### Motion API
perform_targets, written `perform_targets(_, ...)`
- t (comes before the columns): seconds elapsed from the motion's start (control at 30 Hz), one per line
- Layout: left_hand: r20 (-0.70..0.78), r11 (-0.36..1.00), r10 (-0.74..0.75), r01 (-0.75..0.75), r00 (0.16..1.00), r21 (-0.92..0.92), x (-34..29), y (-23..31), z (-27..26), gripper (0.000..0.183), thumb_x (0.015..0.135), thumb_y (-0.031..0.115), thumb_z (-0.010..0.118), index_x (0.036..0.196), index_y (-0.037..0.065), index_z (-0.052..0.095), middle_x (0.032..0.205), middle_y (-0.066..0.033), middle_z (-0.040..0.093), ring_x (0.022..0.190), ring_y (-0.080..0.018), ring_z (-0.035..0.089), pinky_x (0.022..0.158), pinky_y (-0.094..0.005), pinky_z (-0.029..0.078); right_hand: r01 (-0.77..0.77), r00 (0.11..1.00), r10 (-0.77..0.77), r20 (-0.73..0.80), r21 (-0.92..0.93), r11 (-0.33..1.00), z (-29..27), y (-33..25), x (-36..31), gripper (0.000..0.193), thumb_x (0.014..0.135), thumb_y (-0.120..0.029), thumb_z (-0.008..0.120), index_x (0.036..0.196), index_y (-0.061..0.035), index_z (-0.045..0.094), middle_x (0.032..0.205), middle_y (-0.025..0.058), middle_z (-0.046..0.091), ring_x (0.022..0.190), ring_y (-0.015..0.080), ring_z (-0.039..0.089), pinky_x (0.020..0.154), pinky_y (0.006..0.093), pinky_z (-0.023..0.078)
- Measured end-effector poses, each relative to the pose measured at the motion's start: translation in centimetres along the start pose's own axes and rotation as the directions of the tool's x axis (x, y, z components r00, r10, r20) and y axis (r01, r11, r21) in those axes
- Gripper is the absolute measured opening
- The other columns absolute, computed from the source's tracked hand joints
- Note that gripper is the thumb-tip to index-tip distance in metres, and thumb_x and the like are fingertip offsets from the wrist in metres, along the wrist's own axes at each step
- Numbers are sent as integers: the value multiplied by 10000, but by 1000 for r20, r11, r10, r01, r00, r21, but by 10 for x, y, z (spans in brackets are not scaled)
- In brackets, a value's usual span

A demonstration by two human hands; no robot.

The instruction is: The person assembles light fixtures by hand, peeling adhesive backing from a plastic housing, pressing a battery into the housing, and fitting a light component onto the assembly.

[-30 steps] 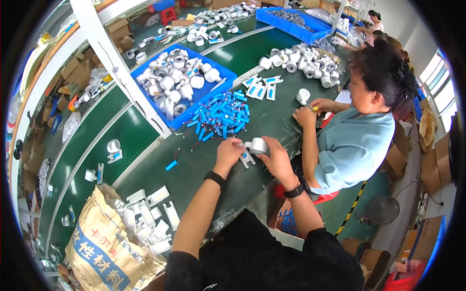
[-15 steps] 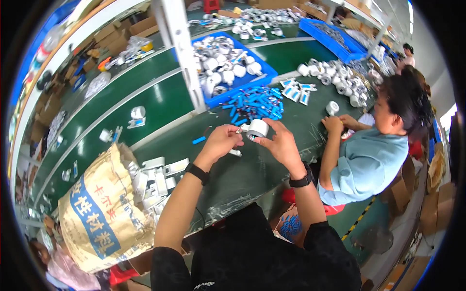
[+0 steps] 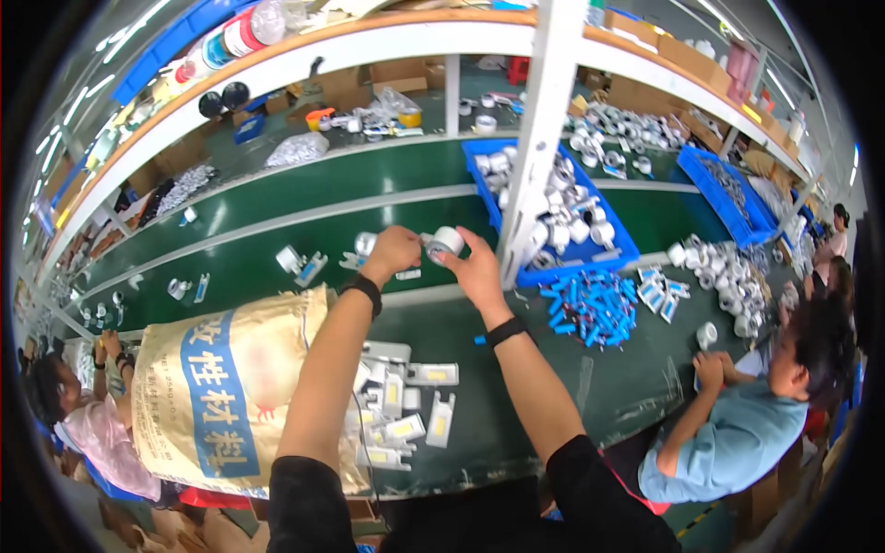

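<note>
My right hand (image 3: pixel 477 272) is closed around a white round lamp housing (image 3: pixel 448 240), its thumb near the darker open end. Right beside the housing, my left hand (image 3: pixel 396 253) is drawn into a pinch; what lies between its fingertips is too small and hidden to name. Both hands are held up above the near rail of the green conveyor belt (image 3: pixel 249 244). Beyond the left hand, on the belt, lie a white housing (image 3: pixel 365 243) and a small white part (image 3: pixel 408 274). A pile of blue cylindrical cells (image 3: pixel 590 309) lies right of my right forearm.
White flat parts with yellow strips (image 3: pixel 406 429) lie between my forearms, beside a large printed sack (image 3: pixel 221 396). A white post (image 3: pixel 535 138) rises before a blue tray (image 3: pixel 627 253) of housings. Co-workers sit at right (image 3: pixel 737 433) and far left (image 3: pixel 101 424).
The view has swung left. Both hands have moved away from beside the blue pile, farther out toward the belt, with the white housing still in the right hand.
</note>
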State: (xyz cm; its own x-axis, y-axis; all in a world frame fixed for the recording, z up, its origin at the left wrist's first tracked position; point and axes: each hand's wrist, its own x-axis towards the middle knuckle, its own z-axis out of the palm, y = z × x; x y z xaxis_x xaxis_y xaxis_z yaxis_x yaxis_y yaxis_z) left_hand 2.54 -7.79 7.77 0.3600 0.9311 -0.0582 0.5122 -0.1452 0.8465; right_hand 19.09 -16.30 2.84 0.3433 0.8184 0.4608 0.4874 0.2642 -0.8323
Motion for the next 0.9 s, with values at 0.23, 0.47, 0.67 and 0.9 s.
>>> perform_targets(0.23, -96, 940, 53, -17, 994, 342, 83, -87, -8, 262, 833, 214, 568, 756, 52, 759, 713, -147, 725, 753, -326, 733, 781, -405, 582, -79, 997, 79, 13, 62, 995, 95, 55, 42, 629, 767, -114, 835, 1339, -20, 591, 1256, 191, 650, 1160, 289, 633, 996, 342, 483)
perform_targets(0.47, -8, 925, -31, 31, 1000, 378, 116, -125, -2, 296, 802, 204, 541, 631, 62, 736, 670, -151, 705, 748, -333, 718, 800, -408, 574, -61, 994, 69, 85, -92, 994, 105, 76, 37, 607, 774, -61, 800, 1332, -1, 570, 1392, 219, 562, 1274, 371, 558, 1070, 394, 457)
perform_targets(0.67, -11, 879, -58, 56, 998, 473, 121, -127, -12, 280, 817, 205, 588, 844, -21, 750, 957, -288, 698, 971, -444, 678, 902, -473, 542, 86, 967, -82, 243, -6, 996, 18, -14, -5, 556, 791, -26, 780, 1317, -94, 613, 1454, 110, 557, 615, 124, 470, 582, 256, 433)
perform_targets(0.9, -28, 801, -43, 51, 999, 596, 128, -132, -11, 299, 836, 227, 616, 905, -33, 746, 1018, -285, 698, 1011, -434, 672, 921, -463, 538, -32, 972, 62, 228, -132, 991, -89, -34, -91, 441, 809, -18, 771, 1232, -80, 663, 1427, 98, 579, 583, 87, 467, 550, 243, 427)
